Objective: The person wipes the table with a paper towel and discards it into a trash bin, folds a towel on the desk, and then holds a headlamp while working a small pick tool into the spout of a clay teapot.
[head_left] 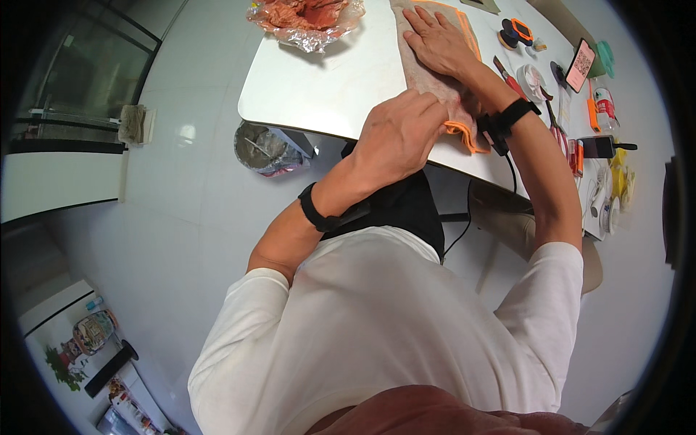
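A beige cloth (pixel 424 69) with orange edging lies folded lengthwise on the white table (pixel 326 80). My left hand (pixel 399 134) is closed over the near end of the cloth at the table's front edge. Flat on the cloth's far part, fingers spread, rests my right hand (pixel 438 40). Both wrists wear black bands.
A crumpled clear plastic bag with orange cloth (pixel 308 18) sits at the table's far left. At the table's right lie a phone (pixel 580 65), red-handled pliers (pixel 511 80), an orange-black round tool (pixel 516 32) and small bottles. A lined bin (pixel 268 148) stands on the white tile floor.
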A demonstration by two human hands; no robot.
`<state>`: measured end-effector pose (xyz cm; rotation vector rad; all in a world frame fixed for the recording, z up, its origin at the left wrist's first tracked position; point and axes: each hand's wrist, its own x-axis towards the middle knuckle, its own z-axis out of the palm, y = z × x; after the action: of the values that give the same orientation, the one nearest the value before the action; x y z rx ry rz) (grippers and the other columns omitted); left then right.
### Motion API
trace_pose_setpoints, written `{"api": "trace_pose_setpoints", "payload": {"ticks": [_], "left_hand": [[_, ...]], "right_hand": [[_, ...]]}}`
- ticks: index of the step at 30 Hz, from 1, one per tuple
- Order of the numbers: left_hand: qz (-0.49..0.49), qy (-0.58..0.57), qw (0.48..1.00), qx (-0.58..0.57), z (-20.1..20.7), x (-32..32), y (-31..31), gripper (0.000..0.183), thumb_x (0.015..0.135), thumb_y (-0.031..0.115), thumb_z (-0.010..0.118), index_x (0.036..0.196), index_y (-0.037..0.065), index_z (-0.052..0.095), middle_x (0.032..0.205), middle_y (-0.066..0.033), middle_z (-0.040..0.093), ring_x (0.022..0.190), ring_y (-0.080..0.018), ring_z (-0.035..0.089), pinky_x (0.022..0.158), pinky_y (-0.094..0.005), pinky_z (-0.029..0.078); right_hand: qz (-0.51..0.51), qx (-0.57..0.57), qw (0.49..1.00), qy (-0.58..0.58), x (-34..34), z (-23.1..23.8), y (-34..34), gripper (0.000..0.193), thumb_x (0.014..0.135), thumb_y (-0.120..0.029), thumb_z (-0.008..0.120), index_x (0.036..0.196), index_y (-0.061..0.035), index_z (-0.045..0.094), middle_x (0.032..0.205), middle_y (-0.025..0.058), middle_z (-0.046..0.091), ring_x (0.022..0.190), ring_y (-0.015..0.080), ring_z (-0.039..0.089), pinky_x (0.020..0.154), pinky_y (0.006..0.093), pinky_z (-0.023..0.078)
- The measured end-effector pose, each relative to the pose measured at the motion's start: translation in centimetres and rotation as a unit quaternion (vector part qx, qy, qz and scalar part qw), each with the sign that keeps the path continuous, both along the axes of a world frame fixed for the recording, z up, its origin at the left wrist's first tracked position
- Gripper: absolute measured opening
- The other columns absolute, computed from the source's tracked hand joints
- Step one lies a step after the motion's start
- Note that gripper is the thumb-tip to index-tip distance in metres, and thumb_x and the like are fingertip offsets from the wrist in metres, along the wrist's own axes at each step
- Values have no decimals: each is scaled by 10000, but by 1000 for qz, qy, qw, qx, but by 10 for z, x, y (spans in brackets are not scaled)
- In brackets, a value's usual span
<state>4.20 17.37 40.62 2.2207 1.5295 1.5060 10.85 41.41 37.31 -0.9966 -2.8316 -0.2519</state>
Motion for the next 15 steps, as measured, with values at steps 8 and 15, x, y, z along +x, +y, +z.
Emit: {"api": "trace_pose_setpoints", "payload": {"ticks": [8, 15], "left_hand": [[-47, -69, 996, -32, -13, -7, -25, 106, 869, 64, 690, 921, 28, 606, 849, -125, 609, 781, -337, 605, 696, -414, 489], [-113, -130, 980, -105, -7, -9, -50, 77, 885, 69, 686, 922, 24, 636, 880, -116, 655, 804, -325, 637, 710, -381, 510]], "right_hand": [[124, 37, 989, 68, -10, 24, -56, 494, 977, -324, 431, 1373, -46, 529, 1487, 229, 457, 1359, 440, 441, 1077, 534, 391], [112, 30, 993, 19, -8, 17, -91, 612, 1006, -440, 392, 1533, -131, 436, 1611, 154, 375, 1477, 426, 326, 1205, 546, 263]]}}
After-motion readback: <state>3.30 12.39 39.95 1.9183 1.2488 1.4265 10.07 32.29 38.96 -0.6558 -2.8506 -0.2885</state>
